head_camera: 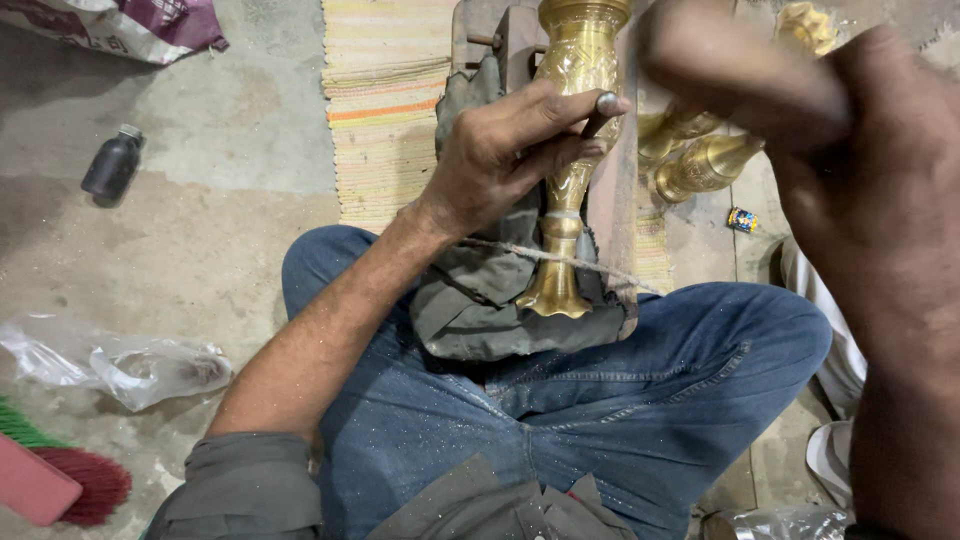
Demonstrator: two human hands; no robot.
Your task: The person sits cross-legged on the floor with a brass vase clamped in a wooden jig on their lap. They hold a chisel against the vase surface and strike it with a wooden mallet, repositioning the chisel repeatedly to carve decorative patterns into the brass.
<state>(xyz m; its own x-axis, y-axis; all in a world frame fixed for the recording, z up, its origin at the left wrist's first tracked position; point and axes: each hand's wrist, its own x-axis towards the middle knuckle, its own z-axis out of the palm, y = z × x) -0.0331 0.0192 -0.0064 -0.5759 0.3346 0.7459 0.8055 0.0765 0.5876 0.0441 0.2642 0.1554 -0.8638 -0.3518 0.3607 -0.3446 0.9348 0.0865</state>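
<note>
A tall engraved brass vase (566,190) lies on a grey cloth (470,300) over a wooden board (625,200) across my lap, tied down by a thin cord (590,266). My left hand (500,155) rests on the vase and pinches a small metal punch (603,108) against its body. My right hand (850,130) is raised close to the camera, blurred, fingers closed on a dark handle (730,75); its far end is out of view.
Two more brass vases (700,160) lie on the floor at right. A striped mat (385,100) lies ahead, a dark bottle (112,163) at left, a crumpled plastic bag (140,365) and a red brush (70,485) at lower left.
</note>
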